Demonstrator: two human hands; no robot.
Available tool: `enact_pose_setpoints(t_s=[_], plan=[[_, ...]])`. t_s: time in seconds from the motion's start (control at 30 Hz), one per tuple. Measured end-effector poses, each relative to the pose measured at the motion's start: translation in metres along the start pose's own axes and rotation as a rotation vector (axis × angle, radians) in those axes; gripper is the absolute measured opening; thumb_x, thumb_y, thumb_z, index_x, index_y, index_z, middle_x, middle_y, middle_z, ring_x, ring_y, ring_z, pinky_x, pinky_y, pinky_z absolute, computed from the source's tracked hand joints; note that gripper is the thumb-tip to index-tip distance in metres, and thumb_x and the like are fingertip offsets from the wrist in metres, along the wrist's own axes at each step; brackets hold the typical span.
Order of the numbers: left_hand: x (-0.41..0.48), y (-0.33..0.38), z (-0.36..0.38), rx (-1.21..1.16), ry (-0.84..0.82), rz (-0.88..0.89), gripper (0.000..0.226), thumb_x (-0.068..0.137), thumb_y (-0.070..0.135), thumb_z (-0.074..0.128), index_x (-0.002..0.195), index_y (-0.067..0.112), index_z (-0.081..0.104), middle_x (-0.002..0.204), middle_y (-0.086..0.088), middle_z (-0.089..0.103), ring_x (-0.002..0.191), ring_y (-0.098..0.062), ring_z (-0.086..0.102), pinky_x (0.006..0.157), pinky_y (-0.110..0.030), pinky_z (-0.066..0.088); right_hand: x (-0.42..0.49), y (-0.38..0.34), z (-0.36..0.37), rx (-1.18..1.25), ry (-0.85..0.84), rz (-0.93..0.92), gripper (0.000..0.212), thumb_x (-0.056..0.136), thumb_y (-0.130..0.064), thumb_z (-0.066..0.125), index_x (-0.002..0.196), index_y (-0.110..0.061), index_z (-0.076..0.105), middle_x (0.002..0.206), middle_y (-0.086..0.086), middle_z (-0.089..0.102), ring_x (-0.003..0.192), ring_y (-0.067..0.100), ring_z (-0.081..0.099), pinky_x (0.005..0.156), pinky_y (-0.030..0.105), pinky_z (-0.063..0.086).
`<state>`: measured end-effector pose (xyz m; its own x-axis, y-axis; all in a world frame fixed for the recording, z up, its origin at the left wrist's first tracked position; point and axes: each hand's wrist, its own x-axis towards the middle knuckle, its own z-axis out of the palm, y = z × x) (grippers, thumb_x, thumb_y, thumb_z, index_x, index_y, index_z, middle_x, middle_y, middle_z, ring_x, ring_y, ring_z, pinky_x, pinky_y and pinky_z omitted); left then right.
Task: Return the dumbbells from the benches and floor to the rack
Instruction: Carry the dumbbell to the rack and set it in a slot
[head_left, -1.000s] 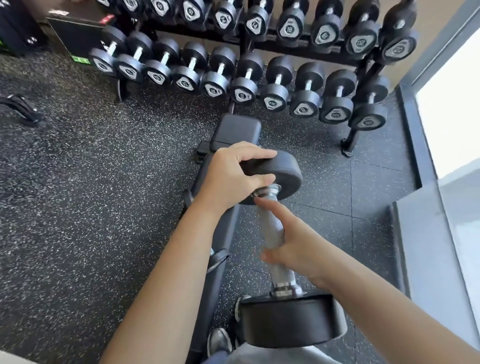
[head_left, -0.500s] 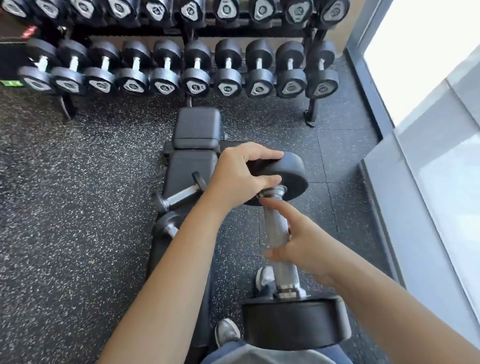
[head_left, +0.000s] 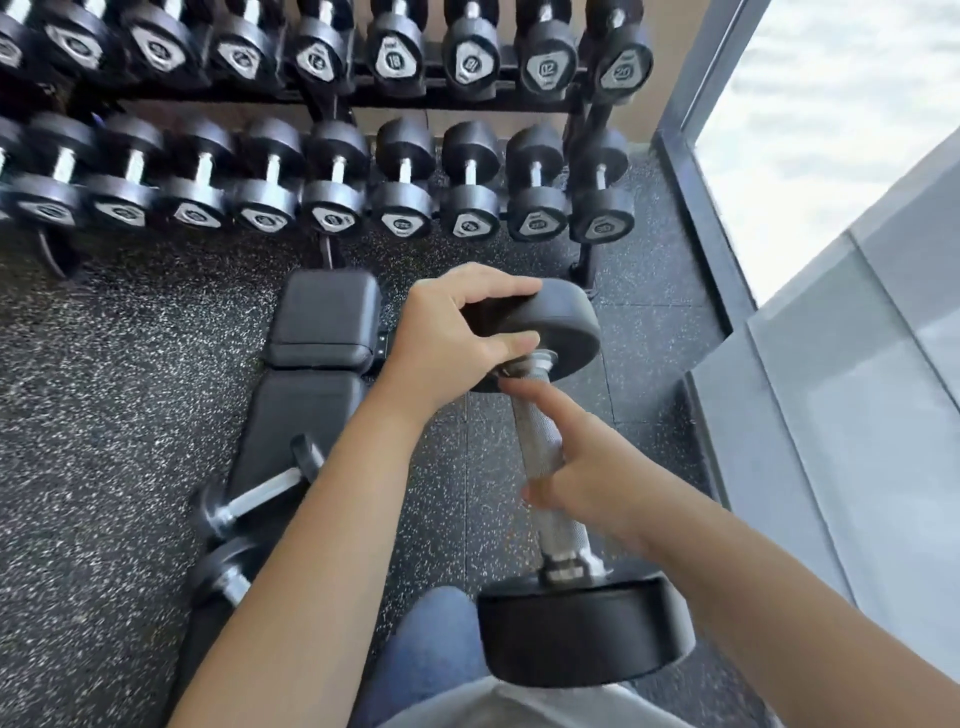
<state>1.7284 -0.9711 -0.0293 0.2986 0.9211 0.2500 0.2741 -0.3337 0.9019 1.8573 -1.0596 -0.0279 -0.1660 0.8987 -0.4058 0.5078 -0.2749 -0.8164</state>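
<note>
Closing on rack (head_left: 498, 104): lower row nearer than a second ago. Dumbbell (head_left: 582, 629): carried in the air, right of desk (head_left: 322, 312), handle pointing at rack. Left hand (head_left: 452, 343): fingers curled over far head. Right hand (head_left: 597, 478): wrapped round handle, forefinger straight along it. Grip unchanged. Small dumbbells (head_left: 260, 493): two, on desk, awaiting return. Racking judged imminent.

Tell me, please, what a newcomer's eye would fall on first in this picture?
First, the large black round-headed dumbbell with a knurled steel handle, centre-right: the left hand grips its far head and the right hand holds the handle. Behind, a black two-tier rack packed with dumbbells fills the top. Below it lies a black padded bench with two smaller dumbbells at its left edge.
</note>
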Motion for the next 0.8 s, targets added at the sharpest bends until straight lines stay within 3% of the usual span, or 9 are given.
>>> enact_pose_setpoints(t_s=[0.17,0.27,0.43,0.57,0.67,0.8], plan=[[0.067,-0.018,0.001,-0.008,0.012,-0.042,0.044,0.063,0.003,0.078,0.101,0.020,0.066,0.096,0.003,0.065,0.091,-0.002,0.059,0.084,-0.013,0.043,0.061,-0.012,-0.040,0.017,-0.041,0.036,0.081,0.073,0.013,0.058,0.133,-0.038,0.037,0.065,-0.018,0.033,0.035,-0.009,0.042,0.040,0.008,0.031],[0.113,-0.034,-0.004,-0.004,0.021,-0.040,0.043,0.063,0.002,0.078,0.102,0.016,0.067,0.094,0.003,0.065,0.089,0.001,0.058,0.083,-0.010,0.042,0.105,-0.022,-0.060,0.002,-0.043,0.047,0.080,0.073,0.013,0.056,0.131,-0.039,0.037,0.061,-0.011,0.038,0.032,-0.001,0.039,0.043,0.017,0.033],[0.210,-0.071,-0.026,-0.009,0.019,-0.043,0.046,0.062,0.003,0.079,0.101,0.025,0.065,0.092,0.010,0.063,0.086,0.008,0.056,0.082,-0.007,0.041,0.203,-0.049,-0.093,-0.015,-0.023,0.066,0.081,0.074,0.013,0.054,0.130,-0.043,0.036,0.058,-0.004,0.040,0.033,0.003,0.035,0.046,0.023,0.035],[0.294,-0.098,-0.051,0.012,-0.001,-0.036,0.046,0.063,0.005,0.079,0.100,0.027,0.065,0.091,0.009,0.063,0.084,0.008,0.055,0.082,-0.007,0.040,0.280,-0.079,-0.117,0.016,-0.005,0.045,0.079,0.076,0.010,0.058,0.132,-0.042,0.035,0.066,-0.016,0.033,0.034,-0.005,0.042,0.042,0.012,0.034],[0.349,-0.113,-0.069,0.008,-0.026,-0.027,0.043,0.063,0.004,0.079,0.099,0.025,0.066,0.092,0.011,0.063,0.086,0.007,0.056,0.082,-0.007,0.041,0.332,-0.101,-0.135,0.048,-0.007,0.039,0.079,0.076,0.010,0.058,0.131,-0.043,0.036,0.062,-0.011,0.036,0.033,-0.001,0.038,0.045,0.014,0.036],[0.413,-0.132,-0.085,0.055,-0.029,-0.001,0.041,0.064,0.005,0.078,0.101,0.018,0.068,0.096,0.002,0.065,0.092,-0.002,0.058,0.088,-0.012,0.041,0.393,-0.122,-0.160,0.058,-0.007,0.026,0.079,0.077,0.009,0.060,0.131,-0.043,0.036,0.069,-0.020,0.030,0.043,-0.003,0.038,0.041,0.005,0.032]])
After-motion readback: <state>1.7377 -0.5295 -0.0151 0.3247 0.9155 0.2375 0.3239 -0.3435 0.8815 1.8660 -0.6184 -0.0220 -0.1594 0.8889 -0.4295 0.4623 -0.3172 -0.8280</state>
